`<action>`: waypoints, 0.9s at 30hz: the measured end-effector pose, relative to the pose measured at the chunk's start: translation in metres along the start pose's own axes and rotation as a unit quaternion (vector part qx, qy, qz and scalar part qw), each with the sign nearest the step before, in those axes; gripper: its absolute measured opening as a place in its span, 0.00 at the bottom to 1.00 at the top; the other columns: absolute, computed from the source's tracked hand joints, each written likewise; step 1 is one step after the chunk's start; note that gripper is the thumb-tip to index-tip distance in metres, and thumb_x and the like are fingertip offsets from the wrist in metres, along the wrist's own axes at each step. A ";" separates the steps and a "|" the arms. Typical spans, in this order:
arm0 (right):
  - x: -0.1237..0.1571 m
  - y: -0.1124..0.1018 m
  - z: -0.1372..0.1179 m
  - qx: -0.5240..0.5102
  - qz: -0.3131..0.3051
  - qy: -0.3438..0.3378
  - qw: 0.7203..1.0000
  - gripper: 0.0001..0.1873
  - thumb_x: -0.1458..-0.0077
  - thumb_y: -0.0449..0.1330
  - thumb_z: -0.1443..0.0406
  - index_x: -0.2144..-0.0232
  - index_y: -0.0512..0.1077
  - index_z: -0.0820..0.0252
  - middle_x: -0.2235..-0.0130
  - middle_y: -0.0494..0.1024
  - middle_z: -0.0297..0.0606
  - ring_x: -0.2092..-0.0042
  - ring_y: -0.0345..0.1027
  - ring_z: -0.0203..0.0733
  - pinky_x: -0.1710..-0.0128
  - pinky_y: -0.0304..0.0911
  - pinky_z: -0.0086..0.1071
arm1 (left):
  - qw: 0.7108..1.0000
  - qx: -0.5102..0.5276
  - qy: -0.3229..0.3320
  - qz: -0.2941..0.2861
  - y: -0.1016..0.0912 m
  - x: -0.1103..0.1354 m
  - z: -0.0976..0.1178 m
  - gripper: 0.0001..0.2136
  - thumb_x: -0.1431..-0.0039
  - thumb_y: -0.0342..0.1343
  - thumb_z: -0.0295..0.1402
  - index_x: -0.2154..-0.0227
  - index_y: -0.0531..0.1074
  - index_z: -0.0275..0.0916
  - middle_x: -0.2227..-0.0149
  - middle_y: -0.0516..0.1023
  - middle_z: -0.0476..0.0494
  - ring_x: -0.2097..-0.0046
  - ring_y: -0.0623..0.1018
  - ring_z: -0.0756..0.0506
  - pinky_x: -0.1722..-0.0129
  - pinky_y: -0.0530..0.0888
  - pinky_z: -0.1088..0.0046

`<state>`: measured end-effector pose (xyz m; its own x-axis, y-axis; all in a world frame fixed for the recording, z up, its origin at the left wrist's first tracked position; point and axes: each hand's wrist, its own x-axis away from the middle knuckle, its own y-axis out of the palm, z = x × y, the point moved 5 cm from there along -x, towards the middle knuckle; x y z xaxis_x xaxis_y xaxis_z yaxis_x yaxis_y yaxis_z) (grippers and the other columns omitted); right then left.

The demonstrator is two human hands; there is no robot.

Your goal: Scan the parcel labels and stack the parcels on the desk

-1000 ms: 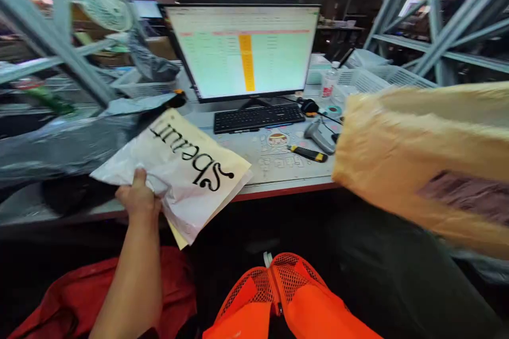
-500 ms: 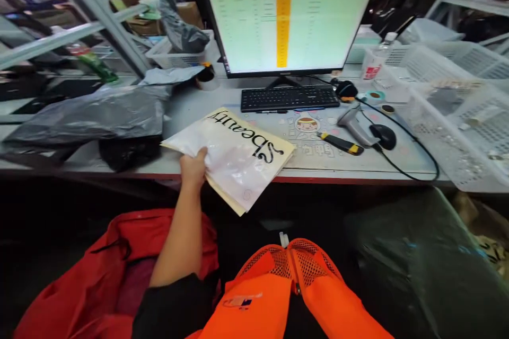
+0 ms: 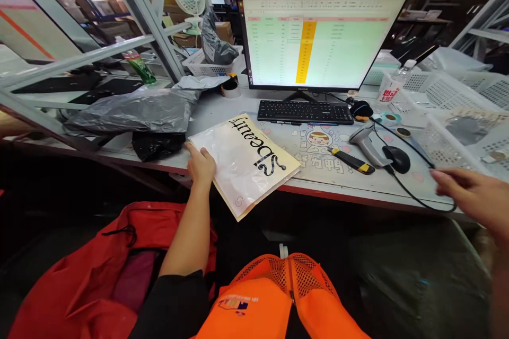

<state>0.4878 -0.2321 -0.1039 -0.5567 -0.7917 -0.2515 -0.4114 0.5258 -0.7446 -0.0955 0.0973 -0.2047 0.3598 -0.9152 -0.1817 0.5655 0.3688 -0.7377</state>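
Cream paper mailer [image 3: 246, 161] printed "Beauty" is gripped at its left edge by the left hand [image 3: 201, 165], overhanging the grey desk's [image 3: 222, 108] front edge, while the blurred right hand [image 3: 473, 196] hovers open by the front right corner near a barcode scanner [image 3: 371, 143], yellow-black knife [image 3: 352, 160] and mouse [image 3: 398, 159], keyboard [image 3: 305, 112] and lit monitor [image 3: 318, 37] behind.

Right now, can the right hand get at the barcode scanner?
Probably yes: the right hand hovers open beside the desk edge, with only the mouse and a cable lying between it and the barcode scanner.
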 end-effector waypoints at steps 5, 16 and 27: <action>-0.074 0.078 0.011 0.186 -0.042 -0.001 0.982 0.19 0.35 0.58 0.52 0.51 0.78 0.57 0.58 0.83 0.49 0.55 0.76 0.58 0.52 0.65 0.45 | 0.998 -0.046 0.046 0.027 -0.004 -0.005 0.008 0.34 0.32 0.53 0.38 0.31 0.57 0.16 0.35 0.67 0.12 0.33 0.68 0.24 0.33 0.64 0.47; -0.135 0.156 0.014 0.291 -0.092 0.115 0.945 0.36 0.36 0.60 0.47 0.42 0.74 0.74 0.43 0.75 0.69 0.42 0.71 0.70 0.47 0.67 0.51 | 0.984 -0.011 0.152 0.090 -0.035 -0.018 0.068 0.09 0.35 0.56 0.31 0.54 0.74 0.37 0.47 0.77 0.31 0.39 0.72 0.31 0.36 0.66 0.50; -0.140 0.172 0.001 0.259 -0.073 0.109 0.957 0.30 0.33 0.55 0.59 0.39 0.67 0.81 0.44 0.74 0.72 0.41 0.70 0.70 0.45 0.65 0.50 | 0.781 0.136 0.610 0.004 -0.103 0.072 0.188 0.09 0.31 0.54 0.30 0.51 0.73 0.41 0.48 0.81 0.42 0.43 0.80 0.44 0.41 0.75 0.62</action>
<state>0.4957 -0.0315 -0.1980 -0.6802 -0.7325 -0.0281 -0.1155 0.1449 -0.9827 0.0116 0.0244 -0.0199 -0.5166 -0.3256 -0.7919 0.7635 0.2435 -0.5982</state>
